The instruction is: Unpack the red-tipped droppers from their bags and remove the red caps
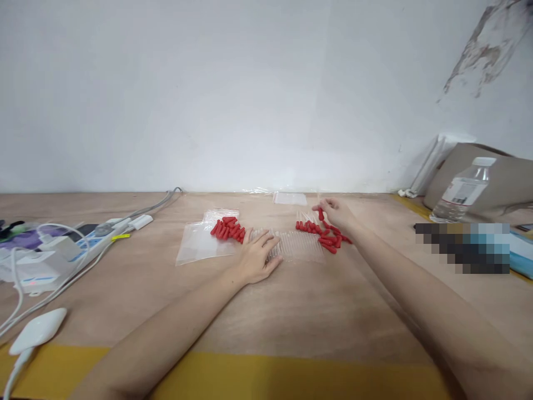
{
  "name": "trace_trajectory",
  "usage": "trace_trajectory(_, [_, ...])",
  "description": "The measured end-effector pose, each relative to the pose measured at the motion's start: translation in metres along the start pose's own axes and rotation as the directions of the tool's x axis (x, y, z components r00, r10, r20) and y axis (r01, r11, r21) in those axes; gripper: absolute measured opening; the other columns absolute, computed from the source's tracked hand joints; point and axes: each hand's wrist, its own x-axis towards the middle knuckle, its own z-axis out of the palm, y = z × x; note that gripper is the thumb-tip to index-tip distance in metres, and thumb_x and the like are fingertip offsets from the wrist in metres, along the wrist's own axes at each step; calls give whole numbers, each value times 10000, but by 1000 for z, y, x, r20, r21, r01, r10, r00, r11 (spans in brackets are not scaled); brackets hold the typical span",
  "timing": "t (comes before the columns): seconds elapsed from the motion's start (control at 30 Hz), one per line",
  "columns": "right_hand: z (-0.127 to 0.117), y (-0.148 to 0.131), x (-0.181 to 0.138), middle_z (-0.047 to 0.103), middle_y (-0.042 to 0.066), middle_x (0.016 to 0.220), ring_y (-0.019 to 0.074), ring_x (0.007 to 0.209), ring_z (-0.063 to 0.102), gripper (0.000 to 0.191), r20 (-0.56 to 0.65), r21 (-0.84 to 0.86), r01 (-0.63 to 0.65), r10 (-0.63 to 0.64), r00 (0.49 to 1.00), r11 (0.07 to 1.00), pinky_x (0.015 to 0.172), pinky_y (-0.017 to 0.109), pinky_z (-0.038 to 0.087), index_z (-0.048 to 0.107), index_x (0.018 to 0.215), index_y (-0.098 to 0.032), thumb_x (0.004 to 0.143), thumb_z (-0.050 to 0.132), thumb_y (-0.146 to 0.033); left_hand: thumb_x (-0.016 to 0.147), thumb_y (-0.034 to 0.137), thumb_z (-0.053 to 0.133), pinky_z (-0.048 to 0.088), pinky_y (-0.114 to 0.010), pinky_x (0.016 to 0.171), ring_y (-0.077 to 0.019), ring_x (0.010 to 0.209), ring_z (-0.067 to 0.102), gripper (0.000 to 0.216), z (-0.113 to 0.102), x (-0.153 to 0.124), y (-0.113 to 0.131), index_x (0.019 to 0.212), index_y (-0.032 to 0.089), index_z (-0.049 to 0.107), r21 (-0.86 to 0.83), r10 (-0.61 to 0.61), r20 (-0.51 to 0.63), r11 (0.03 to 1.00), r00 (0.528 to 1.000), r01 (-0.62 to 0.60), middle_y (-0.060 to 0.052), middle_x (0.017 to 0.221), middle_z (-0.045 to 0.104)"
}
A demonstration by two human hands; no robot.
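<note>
Palm down, my left hand (pixel 260 256) lies with fingers spread over the left part of a row of thin clear tubes (pixel 302 246). My right hand (pixel 335 211) pinches a small red rubber bulb (pixel 321 214) between thumb and fingertips, above the row's far right end. Several red bulbs (pixel 307 226) line up along the far edge of the tubes. More loose red bulbs (pixel 328 244) lie in a heap under my right wrist. Left of my left hand, another pile of red bulbs (pixel 228 228) rests on clear plastic bags (pixel 204 244).
A small clear bag (pixel 290 198) lies near the wall. At the left are a power strip (pixel 95 241), white chargers (pixel 41 269) and cables. A water bottle (pixel 464 191) and a grey bag (pixel 512 172) stand at the right. Yellow tape (pixel 250 378) runs along the front edge.
</note>
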Motion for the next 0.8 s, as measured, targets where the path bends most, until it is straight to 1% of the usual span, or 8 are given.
trace_trajectory(0.07, [8, -3, -22, 629, 41, 765, 121, 654, 545, 180, 26, -30, 314, -313, 949, 949, 627, 250, 419, 540, 797, -172, 825, 424, -306, 820, 414, 445, 149, -497, 1025, -256, 1219, 353, 489, 0, 1, 1, 1252, 186, 415, 42, -7, -79, 999, 997, 10, -110, 1236, 489])
trace_trajectory(0.13, [19, 0, -47, 618, 39, 772, 150, 736, 543, 128, 68, -189, 558, -556, 828, 808, 736, 306, 400, 544, 766, -181, 812, 458, -263, 825, 381, 449, 169, -483, 1025, -255, 1242, 318, 500, 1, 3, 3, 1277, 179, 385, 89, 2, -162, 996, 987, 13, -120, 1291, 434])
trace_trajectory(0.27, [41, 12, -85, 598, 37, 716, 162, 744, 512, 135, 162, -364, 765, -772, 614, 532, 796, 345, 364, 551, 763, -174, 833, 444, -216, 853, 302, 441, 163, -494, 1030, -239, 1228, 349, 335, 4, 6, 7, 1175, 227, 498, 151, 104, -177, 986, 979, -77, -77, 1261, 482])
trace_trajectory(0.33, [47, 16, -92, 595, 31, 698, 152, 729, 511, 153, 199, -368, 813, -816, 543, 451, 805, 337, 365, 556, 773, -170, 844, 424, -197, 862, 289, 440, 136, -521, 1035, -230, 1184, 412, 234, 7, 7, 7, 1042, 244, 582, 152, 153, -142, 980, 978, -131, -45, 1185, 551])
trace_trajectory(0.4, [48, 17, -93, 610, 37, 725, 152, 738, 520, 159, 223, -376, 829, -828, 515, 414, 817, 342, 365, 572, 825, -166, 849, 419, -202, 869, 277, 434, 105, -538, 1041, -219, 1145, 457, 198, 8, 8, 7, 933, 241, 618, 143, 174, -123, 977, 977, -156, -23, 1120, 596])
trace_trajectory(0.5, [46, 15, -90, 635, 68, 845, 188, 824, 529, 207, 222, -427, 801, -810, 543, 420, 825, 378, 369, 585, 958, -167, 842, 449, -272, 880, 252, 416, 76, -541, 1052, -206, 1147, 460, 207, 8, 8, 6, 889, 238, 622, 121, 184, -106, 978, 977, -171, -10, 1094, 613])
trace_trajectory(0.6, [44, 15, -88, 642, 66, 929, 211, 934, 519, 229, 246, -432, 801, -800, 547, 414, 879, 417, 359, 596, 992, -187, 840, 459, -289, 883, 240, 404, 65, -540, 1058, -202, 1157, 452, 215, 6, 7, 6, 917, 236, 617, 101, 173, -92, 981, 981, -164, -9, 1081, 621])
trace_trajectory(0.8, [49, 19, -86, 653, 56, 939, 194, 1004, 525, 208, 281, -344, 859, -832, 478, 378, 920, 395, 397, 605, 941, -161, 858, 422, -215, 890, 258, 381, 78, -533, 1062, -217, 1186, 419, 257, 8, 11, 9, 1069, 203, 557, 126, 191, -51, 975, 980, -183, -53, 1169, 566])
